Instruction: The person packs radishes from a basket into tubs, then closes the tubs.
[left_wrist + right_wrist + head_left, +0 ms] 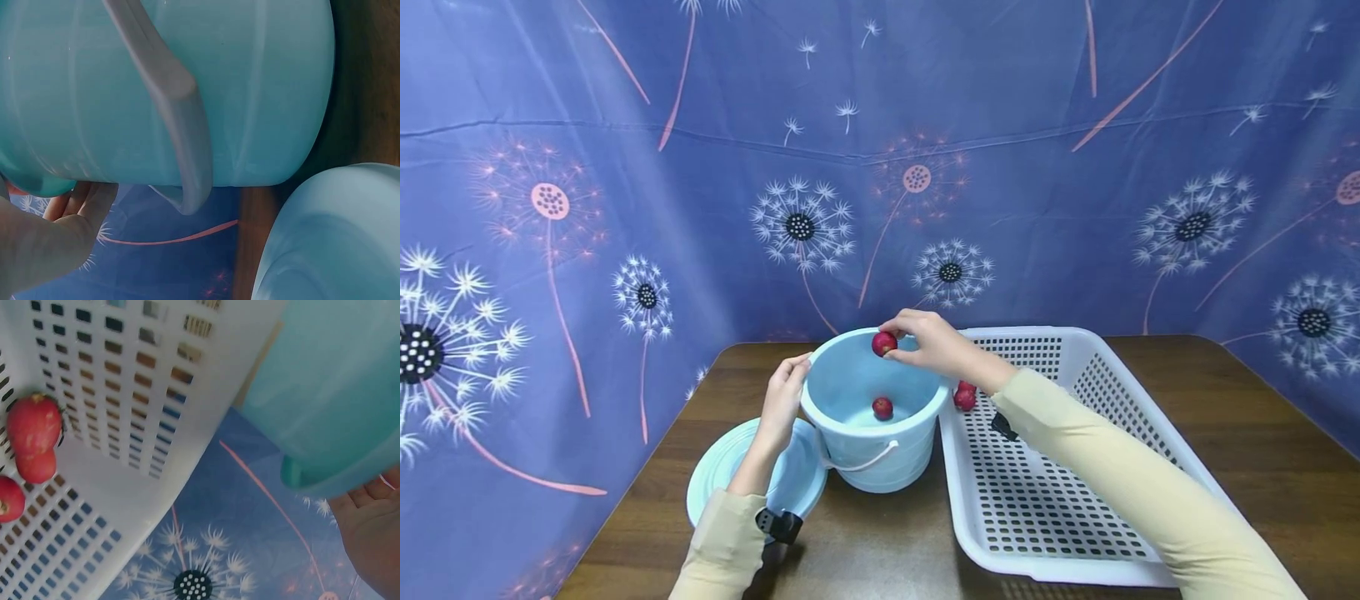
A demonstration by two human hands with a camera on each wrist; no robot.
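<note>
In the head view, my right hand point(934, 346) pinches a small round red fruit point(883, 343) between thumb and fingertips, above the mouth of a light blue bucket point(880, 468). Another red fruit point(883, 407) lies on the bucket's floor. On the left, my left hand point(784, 398) grips the bucket's rim; its fingers point(78, 201) show beside the rim in the left wrist view. The bucket stands upright with its white handle point(878, 457) hanging down in front. The right wrist view shows part of my right hand point(375, 534) beyond the bucket's rim, the held fruit mostly hidden.
Right of the bucket stands a white perforated plastic basket point(958, 500), holding several red fruits point(36, 428) near its left wall. A light blue round lid point(715, 467) lies left of the bucket on the wooden table point(880, 542). A blue dandelion-print cloth point(1037, 208) hangs behind.
</note>
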